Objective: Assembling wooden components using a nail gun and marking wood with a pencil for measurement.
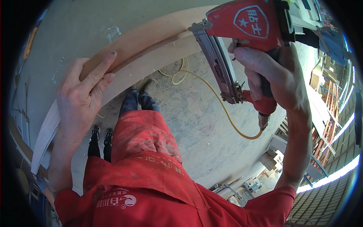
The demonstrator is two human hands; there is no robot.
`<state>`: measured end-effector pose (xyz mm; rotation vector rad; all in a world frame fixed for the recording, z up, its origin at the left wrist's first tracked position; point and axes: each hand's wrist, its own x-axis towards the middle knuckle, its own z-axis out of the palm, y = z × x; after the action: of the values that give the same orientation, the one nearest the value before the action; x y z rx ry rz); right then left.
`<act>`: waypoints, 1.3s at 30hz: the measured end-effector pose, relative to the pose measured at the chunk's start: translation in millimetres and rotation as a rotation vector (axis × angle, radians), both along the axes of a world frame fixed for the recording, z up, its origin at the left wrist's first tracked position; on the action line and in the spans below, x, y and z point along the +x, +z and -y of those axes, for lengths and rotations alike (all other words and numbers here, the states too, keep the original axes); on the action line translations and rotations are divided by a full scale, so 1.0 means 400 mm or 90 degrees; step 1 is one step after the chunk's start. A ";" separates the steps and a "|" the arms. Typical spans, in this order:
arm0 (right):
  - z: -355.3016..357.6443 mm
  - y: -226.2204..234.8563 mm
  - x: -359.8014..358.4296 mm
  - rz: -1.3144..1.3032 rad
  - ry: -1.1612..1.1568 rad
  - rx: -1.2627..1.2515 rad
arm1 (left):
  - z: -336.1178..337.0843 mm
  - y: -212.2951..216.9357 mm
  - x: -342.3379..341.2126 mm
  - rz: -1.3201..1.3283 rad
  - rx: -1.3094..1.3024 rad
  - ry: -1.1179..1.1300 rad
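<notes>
My left hand (pixel 85 89) is closed around the left end of a long wooden strip (pixel 151 32), its index finger lying along the wood. The strip lies at the near edge of a grey-green work surface (pixel 87 28) and looks curved in this view. In my right hand (pixel 278 72) is a red nail gun (pixel 221 22) with a grey metal magazine. My fingers wrap its black grip, and one finger is near the trigger. The gun's nose is at the strip's right part; whether it touches the wood I cannot tell. A yellow air hose (pixel 229 113) runs from the gun's handle.
The hose loops over the concrete floor (pixel 189 140) below the strip. Black shoes (pixel 96 130) stand at lower left, beside my legs. Another person in blue (pixel 334 47) is at far right. Orange-red metal racks (pixel 332 109) and stacked boards (pixel 315 106) stand along the right.
</notes>
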<state>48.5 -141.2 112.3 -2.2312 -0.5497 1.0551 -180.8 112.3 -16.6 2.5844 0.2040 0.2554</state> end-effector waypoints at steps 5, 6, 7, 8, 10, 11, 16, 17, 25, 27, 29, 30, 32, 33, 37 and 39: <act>-0.002 -0.002 0.001 0.019 0.028 -0.001 | -0.004 0.003 0.000 0.001 -0.044 -0.002; -0.002 -0.002 0.002 0.022 0.031 -0.005 | -0.004 0.004 0.001 -0.003 -0.044 0.001; -0.002 -0.001 0.002 0.024 0.035 -0.009 | -0.003 0.005 0.000 -0.008 -0.044 0.005; -0.001 0.000 0.002 0.025 0.037 -0.013 | -0.003 0.005 0.001 -0.012 -0.051 0.008; 0.001 0.000 0.003 0.036 0.047 -0.026 | -0.001 0.004 0.001 -0.007 -0.044 0.008; 0.002 0.000 0.002 0.034 0.040 -0.024 | -0.001 0.003 0.000 -0.004 -0.043 0.008; 0.008 -0.007 -0.003 0.002 -0.006 0.016 | -0.004 0.002 -0.003 -0.008 -0.043 0.007; 0.007 -0.009 -0.002 -0.008 -0.008 0.029 | -0.004 0.003 -0.003 -0.011 -0.046 0.010; 0.006 -0.010 0.000 0.063 0.044 -0.005 | -0.004 -0.003 -0.002 -0.010 -0.036 0.010; 0.007 -0.009 -0.005 0.071 0.046 -0.004 | -0.005 -0.001 -0.004 -0.020 -0.038 0.010; 0.003 -0.007 -0.003 0.090 0.057 -0.002 | -0.003 0.003 0.000 -0.031 -0.044 0.009; 0.001 -0.003 -0.001 0.114 0.072 -0.018 | -0.002 0.004 0.006 -0.029 -0.036 0.009; -0.008 0.004 -0.003 0.156 0.115 -0.039 | 0.003 0.006 0.011 -0.035 -0.029 0.014; -0.016 0.005 -0.005 0.152 0.107 -0.072 | 0.004 0.005 0.010 -0.022 -0.016 -0.001; -0.039 0.015 -0.062 0.126 0.051 -0.044 | -0.047 0.026 -0.060 -0.031 -0.033 -0.004; -0.044 0.017 -0.116 0.084 -0.011 -0.031 | -0.099 0.046 -0.138 -0.077 -0.077 0.001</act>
<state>2.1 -123.7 119.1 -2.3571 -0.5653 0.9263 -236.2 151.8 2.0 2.4813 0.2574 0.0838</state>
